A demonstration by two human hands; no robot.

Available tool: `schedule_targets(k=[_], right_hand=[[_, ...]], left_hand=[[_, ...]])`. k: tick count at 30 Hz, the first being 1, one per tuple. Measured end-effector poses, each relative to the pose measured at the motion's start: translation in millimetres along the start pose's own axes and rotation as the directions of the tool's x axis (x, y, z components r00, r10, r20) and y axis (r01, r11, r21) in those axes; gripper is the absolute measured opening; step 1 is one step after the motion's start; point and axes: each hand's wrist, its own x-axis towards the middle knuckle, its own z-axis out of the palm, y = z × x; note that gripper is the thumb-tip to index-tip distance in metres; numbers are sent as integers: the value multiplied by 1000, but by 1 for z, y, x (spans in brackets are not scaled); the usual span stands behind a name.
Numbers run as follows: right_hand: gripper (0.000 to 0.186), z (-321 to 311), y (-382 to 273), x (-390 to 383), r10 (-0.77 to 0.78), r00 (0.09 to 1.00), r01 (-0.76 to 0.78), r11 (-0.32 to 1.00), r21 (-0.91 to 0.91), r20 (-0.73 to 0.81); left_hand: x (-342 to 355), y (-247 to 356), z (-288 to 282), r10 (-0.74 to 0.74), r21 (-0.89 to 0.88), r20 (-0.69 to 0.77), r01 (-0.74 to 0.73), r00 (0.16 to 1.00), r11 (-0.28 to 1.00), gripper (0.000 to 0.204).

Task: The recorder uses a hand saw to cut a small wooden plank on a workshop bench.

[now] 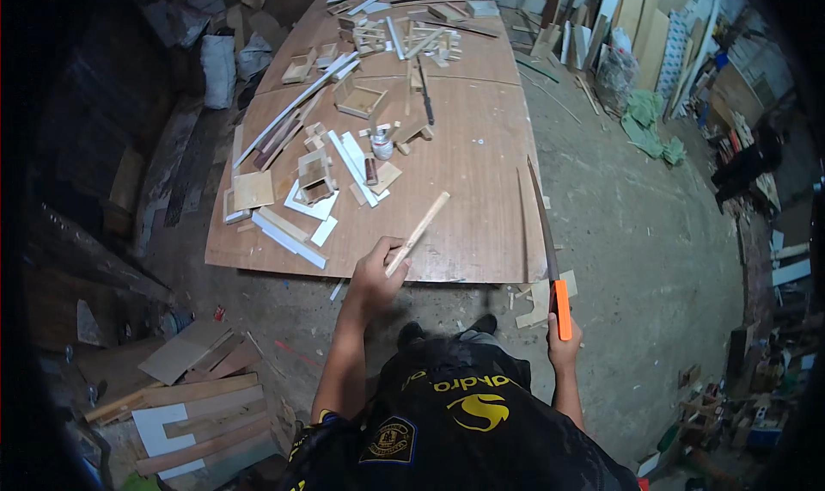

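Note:
Over the near edge of the wooden table, my left hand grips a short, light wooden stick near its lower end. The stick slants up and to the right. At the table's right corner, my right hand is wrapped around the orange handle of a handsaw. Its long, narrow blade points away from me along the table's right edge. Saw and stick are well apart.
Wooden boxes, white strips, offcuts and a small bottle crowd the table's left and far parts. Scrap boards lie on the floor at lower left. More boards and a green cloth are at far right.

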Motion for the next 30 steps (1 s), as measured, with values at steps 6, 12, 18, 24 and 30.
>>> schedule_targets(k=[6, 12, 18, 24, 30], right_hand=[[24, -39, 19, 23, 31, 999, -31, 999, 25, -21], [23, -80, 50, 45, 66, 992, -58, 996, 74, -111], [25, -121, 98, 54, 146, 977, -153, 987, -38, -154], [22, -139, 125, 47, 83, 970, -85, 996, 2, -229], [24, -137, 151, 36, 295, 919, -291, 955, 58, -261]], left_hand=[[34, 37, 58, 340, 532, -77, -250, 937, 809, 45], [83, 45, 129, 230, 234, 50, -235, 972, 943, 25], [140, 12, 210, -41, 483, 239, -82, 970, 871, 30], [173, -60, 286, -141, 602, 212, -16, 967, 798, 49], [210, -63, 324, -191, 613, 250, -3, 949, 790, 61]])
